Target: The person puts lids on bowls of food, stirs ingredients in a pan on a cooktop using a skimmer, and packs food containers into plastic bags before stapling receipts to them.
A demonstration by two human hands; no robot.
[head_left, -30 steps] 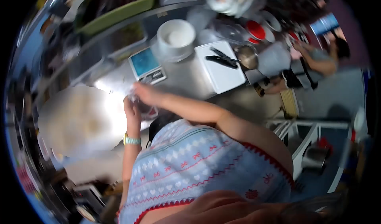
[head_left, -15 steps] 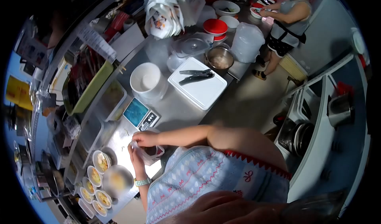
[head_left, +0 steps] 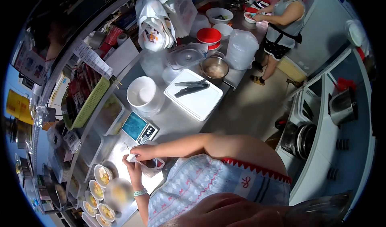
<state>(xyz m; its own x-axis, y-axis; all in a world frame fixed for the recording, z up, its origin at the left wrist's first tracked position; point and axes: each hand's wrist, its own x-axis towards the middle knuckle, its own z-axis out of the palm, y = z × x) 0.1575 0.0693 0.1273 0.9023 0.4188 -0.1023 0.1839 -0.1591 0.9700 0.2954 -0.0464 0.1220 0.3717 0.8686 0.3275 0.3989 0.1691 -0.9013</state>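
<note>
A thin translucent plastic bag [head_left: 152,171] hangs between my hands close to the apron front, over a brightly lit part of the counter. Something dark and reddish shows inside it, too unclear to name. My right hand [head_left: 143,151] grips the bag's top edge with curled fingers. Just below, my left hand [head_left: 133,167], with a pale band on its wrist, has its fingers closed on the bag's gathered top. Beside them sits a digital kitchen scale [head_left: 140,126] with a blue platform. Several white bowls of yellowish food [head_left: 96,189] stand near my left forearm.
A white lidded box [head_left: 197,102] carries dark tongs-like tools. Stacked white tubs [head_left: 143,93], a metal pot [head_left: 214,69] and a red-lidded container [head_left: 209,35] line the steel counter. Another person [head_left: 281,22] works at the far end. A green basket [head_left: 86,104] sits on the shelf.
The view has shifted slightly. My left fingers have spread a little and moved on the bag's top, and the bag's opening looks more gathered. The other person still handles a bowl.
</note>
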